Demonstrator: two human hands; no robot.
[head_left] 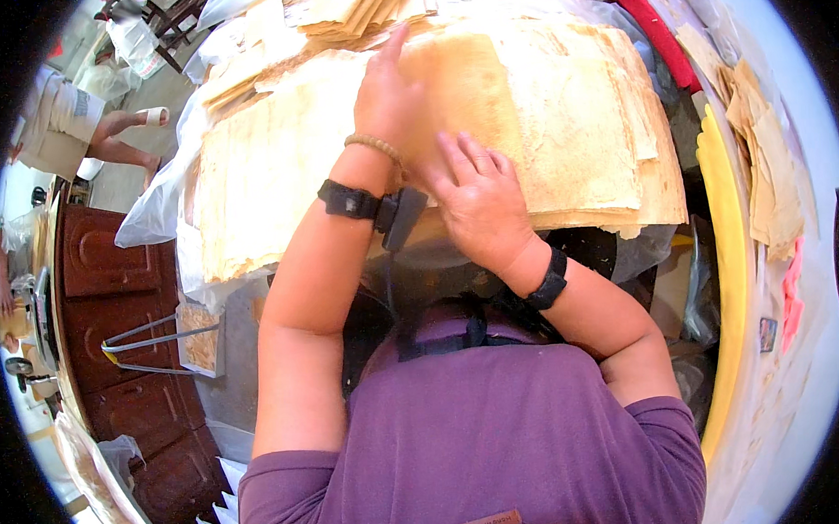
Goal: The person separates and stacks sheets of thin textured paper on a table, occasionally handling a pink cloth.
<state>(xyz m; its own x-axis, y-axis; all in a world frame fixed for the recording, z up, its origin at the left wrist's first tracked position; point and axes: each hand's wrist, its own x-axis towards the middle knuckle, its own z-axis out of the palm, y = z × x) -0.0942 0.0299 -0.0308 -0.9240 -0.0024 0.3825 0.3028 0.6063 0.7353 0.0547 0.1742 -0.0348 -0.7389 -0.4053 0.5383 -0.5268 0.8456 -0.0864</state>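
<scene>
Thin tan papery sheets (562,118), stacked, hide their support; left hand (388,101) and right hand (480,204) rest flat, open, on top; clear plastic (159,202) hangs left.

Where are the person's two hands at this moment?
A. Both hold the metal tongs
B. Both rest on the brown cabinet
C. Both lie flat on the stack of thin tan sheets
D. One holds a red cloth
C: the left hand and right hand both press on the top of the stack of thin tan sheets.
</scene>
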